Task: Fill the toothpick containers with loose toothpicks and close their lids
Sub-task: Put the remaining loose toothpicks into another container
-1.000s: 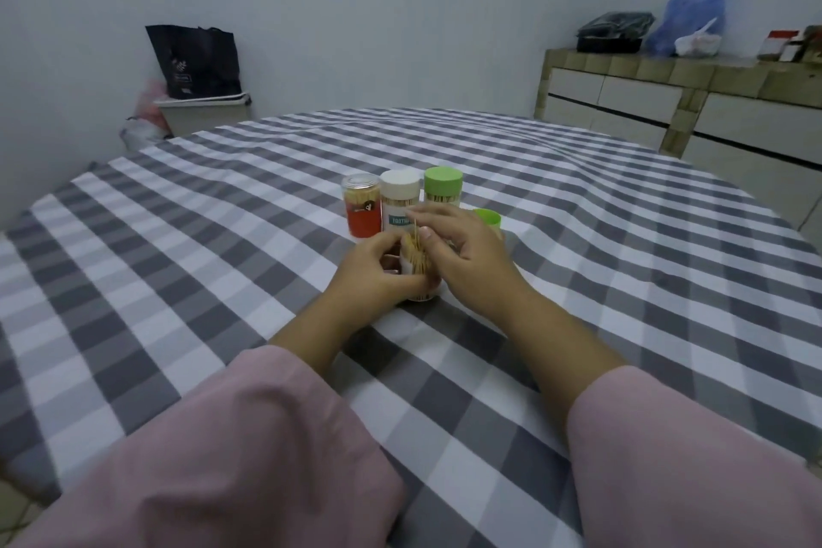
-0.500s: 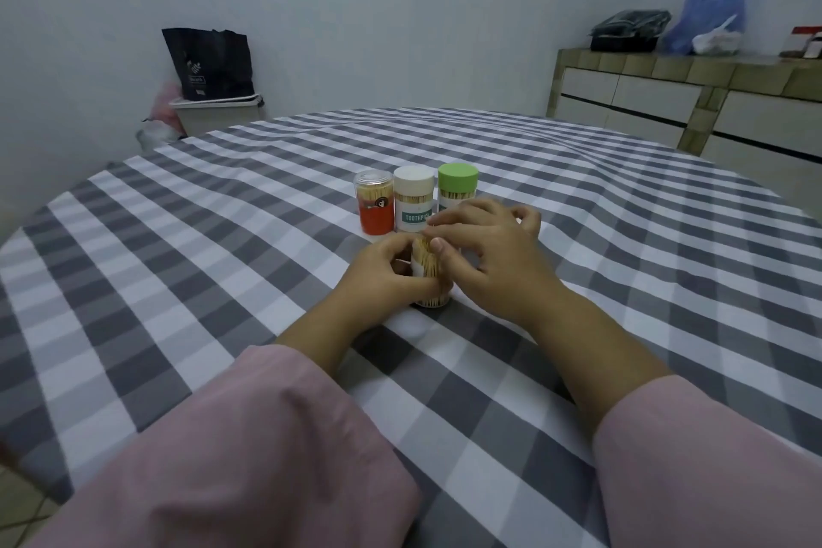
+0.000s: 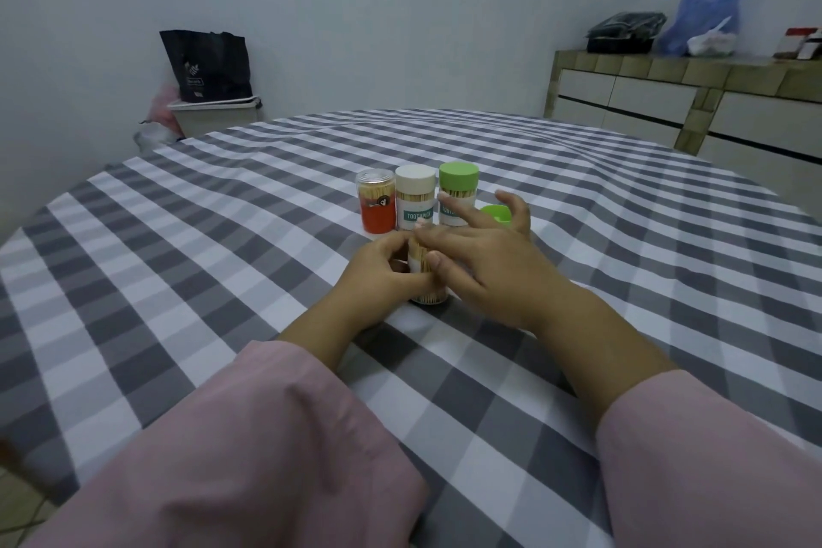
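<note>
An open, lidless toothpick container [image 3: 425, 280] packed with toothpicks stands on the checked tablecloth. My left hand [image 3: 382, 274] grips its left side. My right hand [image 3: 482, 258] lies over its top and right side with fingers spread and fairly straight, the thumb against the container. Behind stand three closed containers: a red one with a clear lid [image 3: 376, 207], one with a white lid [image 3: 415, 203], and one with a green lid [image 3: 457, 194]. A loose green lid [image 3: 497, 214] lies behind my right hand, partly hidden.
The round table [image 3: 222, 236] carries a grey-and-white checked cloth. A tiled counter [image 3: 694, 93] with drawers and bags stands at the right. A white bin [image 3: 213, 116] with a black bag sits by the far wall.
My right hand's fingers have spread and lifted from a curled pose over the container's top. The view has shifted slightly. My left hand keeps its hold on the container.
</note>
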